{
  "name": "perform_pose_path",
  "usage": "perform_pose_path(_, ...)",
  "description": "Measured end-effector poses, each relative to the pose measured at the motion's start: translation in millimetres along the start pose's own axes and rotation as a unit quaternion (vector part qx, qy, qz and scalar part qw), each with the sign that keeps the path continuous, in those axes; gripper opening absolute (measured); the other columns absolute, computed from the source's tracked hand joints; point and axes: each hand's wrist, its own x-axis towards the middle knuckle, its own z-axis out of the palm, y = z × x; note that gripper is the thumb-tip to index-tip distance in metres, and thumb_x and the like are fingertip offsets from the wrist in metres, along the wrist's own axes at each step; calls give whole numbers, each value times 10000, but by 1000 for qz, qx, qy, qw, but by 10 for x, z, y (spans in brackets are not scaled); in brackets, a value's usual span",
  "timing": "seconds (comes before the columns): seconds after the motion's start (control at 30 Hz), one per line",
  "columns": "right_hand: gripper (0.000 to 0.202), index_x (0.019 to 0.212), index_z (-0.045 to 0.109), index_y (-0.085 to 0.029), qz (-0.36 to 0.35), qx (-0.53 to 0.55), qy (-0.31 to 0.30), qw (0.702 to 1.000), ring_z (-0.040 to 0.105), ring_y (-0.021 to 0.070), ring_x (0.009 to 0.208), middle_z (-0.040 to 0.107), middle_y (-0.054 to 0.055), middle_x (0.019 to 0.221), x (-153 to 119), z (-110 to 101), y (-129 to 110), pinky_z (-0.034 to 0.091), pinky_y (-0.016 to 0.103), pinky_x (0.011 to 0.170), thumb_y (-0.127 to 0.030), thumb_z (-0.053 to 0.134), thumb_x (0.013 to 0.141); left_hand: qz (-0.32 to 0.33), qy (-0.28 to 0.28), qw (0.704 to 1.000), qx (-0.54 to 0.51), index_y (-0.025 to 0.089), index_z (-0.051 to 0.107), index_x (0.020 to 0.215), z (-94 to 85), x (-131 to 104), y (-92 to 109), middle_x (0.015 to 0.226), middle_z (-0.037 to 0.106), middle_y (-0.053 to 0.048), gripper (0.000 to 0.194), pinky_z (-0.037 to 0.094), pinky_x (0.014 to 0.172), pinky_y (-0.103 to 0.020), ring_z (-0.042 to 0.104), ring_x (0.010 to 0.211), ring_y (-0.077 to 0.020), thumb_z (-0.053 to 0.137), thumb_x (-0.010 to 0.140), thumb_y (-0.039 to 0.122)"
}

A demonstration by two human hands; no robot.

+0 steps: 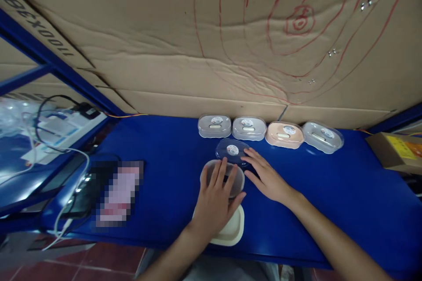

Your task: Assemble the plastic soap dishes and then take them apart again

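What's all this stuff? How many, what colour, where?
Lidded boxes: 4, three grey, one peach, back row
Clear lid: 1, see-through, before that row
Open box: 1, grey, before the clear lid
Tray: 1, cream, near front edge
Table: 1, blue, underneath
Cardboard wall: 1, brown with red rings, behind
Carton: 1, brown and yellow, right
Power strip: 1, white, left
Plug: 1, black, left
Plastic wrap: some, clear, far left
Cables: several, white and black, left
Blurred patch: 1, mostly pink, left
Shiny thing: 1, dark, left
Frame bars: several, blue, sides
Floor tiles: several, red, bottom left
Clothing: grey, bottom middle
Left hand: 1, bare, over open box
Right hand: 1, bare, by clear lid
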Motion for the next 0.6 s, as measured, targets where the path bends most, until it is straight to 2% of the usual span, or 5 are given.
perform_pose_path(0.2, 376, 1489, 548, -287, -6, -48, -22, 999, 316, 285, 1639, 466, 80, 1700, 24, 43, -5, 281, 648, 1310, -304, 423, 1135, -8, -3, 999, -37, 179, 697, 1362, -22, 122, 110, 1579, 552, -220, 671, 332, 1224, -699, 493, 1493, -414, 480, 1037, 725)
perform_pose_path(0.3, 397, 1509, 532, -256, -7, -63, -15, 998, 340, 305, 1625, 444, 114, 1710, 13, 35, -22, 322, 638, 1279, -278, 413, 1131, -2, -6, 999, -39, 163, 635, 1465, 27, 176, 139, 1653, 472, -216, 697, 354, 1224, -679, 469, 1520, -405, 461, 1054, 699)
perform_pose_path(0.4, 374, 1474, 556, -226, -29, -85, 63, 994, 444, 333, 1548, 508, 173, 1648, -54, -55, -130, 384, 618, 1206, -285, 458, 1118, -5, -11, 999, -34, 191, 590, 1535, 61, 177, 119, 1643, 492, -200, 664, 340, 1235, -679, 487, 1512, -395, 478, 1063, 644)
perform_pose_path(0.5, 186, 1194, 673, -199, -104, -63, 121, 985, 665, 282, 1185, 745, 144, 1221, -175, -188, -341, 489, 470, 999, -284, 553, 1079, -10, -10, 999, -37, 209, 611, 1523, 62, 159, 93, 1658, 480, -177, 602, 333, 1242, -670, 483, 1516, -389, 499, 1064, 582)
perform_pose_path(0.6, 265, 789, 620, -205, -198, -40, 87, 975, 571, 174, 707, 635, 15, 717, -277, -231, -552, 406, 346, 700, -272, 595, 1045, -16, -8, 999, -41, 228, 616, 1520, 51, 155, 51, 1674, 467, -142, 557, 325, 1248, -659, 472, 1524, -383, 530, 1059, 529)
